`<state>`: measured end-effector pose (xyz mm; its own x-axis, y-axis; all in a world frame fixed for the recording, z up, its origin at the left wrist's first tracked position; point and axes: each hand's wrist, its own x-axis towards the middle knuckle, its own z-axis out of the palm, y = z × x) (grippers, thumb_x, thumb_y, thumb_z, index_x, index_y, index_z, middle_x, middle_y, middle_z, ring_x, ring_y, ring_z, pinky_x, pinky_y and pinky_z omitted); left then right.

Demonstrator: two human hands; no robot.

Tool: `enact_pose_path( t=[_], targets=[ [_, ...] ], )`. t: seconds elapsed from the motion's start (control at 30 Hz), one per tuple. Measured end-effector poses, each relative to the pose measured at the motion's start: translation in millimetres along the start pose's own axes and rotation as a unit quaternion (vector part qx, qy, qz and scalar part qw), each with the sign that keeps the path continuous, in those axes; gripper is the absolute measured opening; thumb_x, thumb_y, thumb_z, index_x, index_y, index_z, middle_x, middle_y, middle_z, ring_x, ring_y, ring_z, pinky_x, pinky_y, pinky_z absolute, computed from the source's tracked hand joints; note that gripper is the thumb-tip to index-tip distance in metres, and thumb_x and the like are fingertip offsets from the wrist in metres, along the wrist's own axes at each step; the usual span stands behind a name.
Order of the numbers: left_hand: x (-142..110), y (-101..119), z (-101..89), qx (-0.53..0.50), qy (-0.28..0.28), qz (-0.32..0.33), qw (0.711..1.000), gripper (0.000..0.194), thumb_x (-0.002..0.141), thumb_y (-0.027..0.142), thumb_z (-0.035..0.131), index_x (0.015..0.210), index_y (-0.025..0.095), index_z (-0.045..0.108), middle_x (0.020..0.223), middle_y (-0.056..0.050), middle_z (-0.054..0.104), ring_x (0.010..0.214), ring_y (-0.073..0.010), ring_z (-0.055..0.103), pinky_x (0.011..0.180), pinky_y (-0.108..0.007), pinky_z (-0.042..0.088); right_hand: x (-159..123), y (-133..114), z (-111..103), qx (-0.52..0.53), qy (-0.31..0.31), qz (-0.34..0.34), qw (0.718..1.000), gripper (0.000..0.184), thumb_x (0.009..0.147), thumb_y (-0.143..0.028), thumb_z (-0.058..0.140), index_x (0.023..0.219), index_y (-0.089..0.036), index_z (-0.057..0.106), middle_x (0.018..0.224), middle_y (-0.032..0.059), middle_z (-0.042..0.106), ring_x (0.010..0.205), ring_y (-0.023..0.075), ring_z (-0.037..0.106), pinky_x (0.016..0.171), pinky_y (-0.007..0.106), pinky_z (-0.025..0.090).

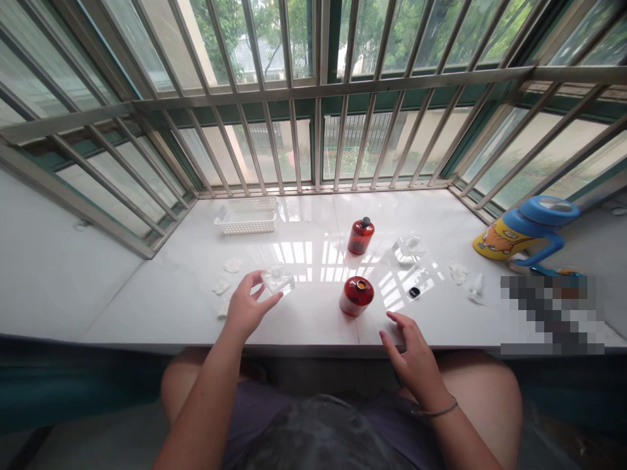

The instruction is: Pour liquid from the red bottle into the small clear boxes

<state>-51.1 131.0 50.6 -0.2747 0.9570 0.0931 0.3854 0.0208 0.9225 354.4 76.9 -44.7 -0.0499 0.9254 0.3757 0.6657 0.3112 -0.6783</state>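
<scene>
My left hand [248, 305] has its fingers and thumb around the near left side of a clear, square glass bottle [278, 279], on the white counter's left part. My right hand [410, 347] is open over the counter's front edge, holding nothing. Nearest to it is a red-brown bottle [357, 297] with an uncapped neck. Behind that stands a second red-brown bottle [361, 237] with a black cap. To the right are another clear square glass container [409, 249] and a small black cap [414, 292] lying on the counter.
A white perforated basket [247, 217] sits at the back left. Crumpled white tissues [221, 286] lie left of my left hand, with another tissue [458, 273] at right. Near it lies a small white nozzle-like piece [476, 288]. A blue-and-yellow flask [524, 228] stands far right; metal window bars [321, 143] close the back.
</scene>
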Motion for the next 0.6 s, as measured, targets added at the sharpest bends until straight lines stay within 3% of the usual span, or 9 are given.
enact_pose_path(
  t=[0.23, 0.4, 0.5, 0.6],
  targets=[
    [-7, -37, 22.0, -0.002, -0.024, -0.016, 1.0, 0.056, 0.078, 0.042, 0.09, 0.125, 0.024, 0.065, 0.134, -0.008, 0.068, 0.135, -0.0281, 0.066, 0.118, -0.051, 0.056, 0, -1, 0, 0.0, -0.003, -0.006, 1.0, 0.043, 0.105, -0.042, 0.06, 0.145, -0.028, 0.053, 0.137, 0.014, 0.064, 0.128, 0.0349, 0.064, 0.108, 0.061, 0.056],
    [-10, -48, 25.6, 0.011, -0.041, -0.008, 0.999, 0.065, 0.082, 0.042, 0.088, 0.14, 0.027, 0.062, 0.145, -0.01, 0.066, 0.142, -0.0293, 0.063, 0.118, -0.048, 0.056, -1, 4, 1, 0.0, -0.007, -0.008, 1.0, 0.044, 0.104, -0.041, 0.061, 0.146, -0.029, 0.052, 0.137, 0.0137, 0.064, 0.129, 0.035, 0.063, 0.108, 0.061, 0.057],
    [-12, -52, 25.1, 0.056, -0.058, 0.036, 0.996, 0.062, 0.089, 0.044, 0.081, 0.146, 0.031, 0.06, 0.151, -0.008, 0.063, 0.143, -0.0283, 0.062, 0.12, -0.049, 0.054, -2, 7, 2, -0.003, -0.008, -0.013, 1.0, 0.045, 0.104, -0.04, 0.062, 0.146, -0.029, 0.052, 0.137, 0.0134, 0.064, 0.128, 0.0348, 0.064, 0.107, 0.059, 0.057],
    [-15, -53, 22.7, 0.132, -0.037, 0.114, 0.984, 0.05, 0.094, 0.044, 0.077, 0.14, 0.033, 0.065, 0.155, -0.007, 0.061, 0.147, -0.0304, 0.058, 0.125, -0.053, 0.049, -1, 5, 2, -0.003, -0.005, -0.014, 1.0, 0.045, 0.104, -0.039, 0.062, 0.146, -0.029, 0.052, 0.136, 0.0134, 0.064, 0.127, 0.0344, 0.064, 0.107, 0.059, 0.057]
  ],
)
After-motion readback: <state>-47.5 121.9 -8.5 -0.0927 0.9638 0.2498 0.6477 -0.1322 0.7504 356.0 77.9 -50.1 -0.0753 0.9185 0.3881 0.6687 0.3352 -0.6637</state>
